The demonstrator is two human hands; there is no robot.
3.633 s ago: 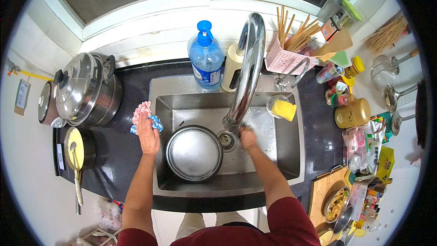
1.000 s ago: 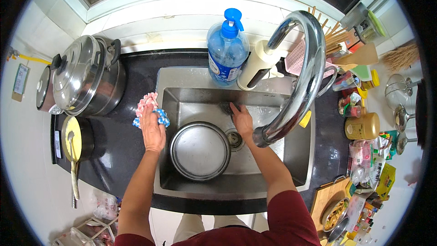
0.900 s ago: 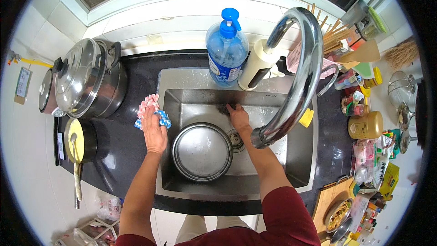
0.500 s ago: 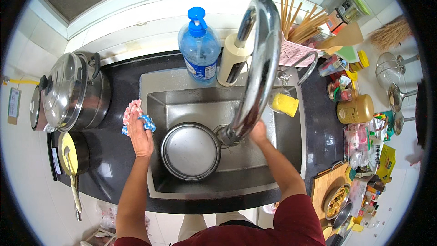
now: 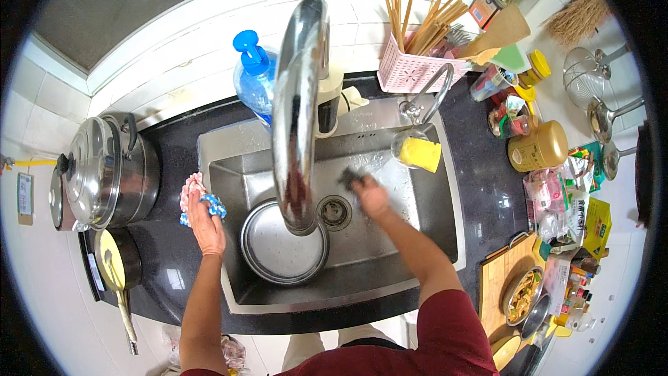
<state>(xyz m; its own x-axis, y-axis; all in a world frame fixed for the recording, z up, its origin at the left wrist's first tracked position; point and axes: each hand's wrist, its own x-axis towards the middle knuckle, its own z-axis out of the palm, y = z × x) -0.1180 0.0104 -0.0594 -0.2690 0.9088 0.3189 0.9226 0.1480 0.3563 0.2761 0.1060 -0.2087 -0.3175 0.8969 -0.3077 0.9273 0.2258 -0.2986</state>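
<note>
My left hand (image 5: 205,228) lies flat, fingers stretched, on crumpled pink and blue-and-white cloths (image 5: 193,191) on the dark counter, left of the sink. Inside the steel sink (image 5: 390,264), my right hand (image 5: 372,196) holds a dark scouring pad (image 5: 351,178) against the bottom, right of the drain (image 5: 335,212). Hand and pad are blurred by motion. Left of the drain sits a round metal pan (image 5: 282,254). The tall chrome faucet (image 5: 298,125) arches over it and hides part of its far side.
A yellow sponge (image 5: 421,154) sits at the sink's far right corner. Behind the sink stand a blue pump bottle (image 5: 254,80) and a pink chopstick basket (image 5: 417,73). Pots (image 5: 132,174) are at left. A cutting board (image 5: 497,285) with a food bowl (image 5: 524,297) lies at right.
My right hand has come out from behind the faucet, showing the scouring pad in it. The view has shifted, and the spout now appears over the pan. My left hand stays on the cloths.
</note>
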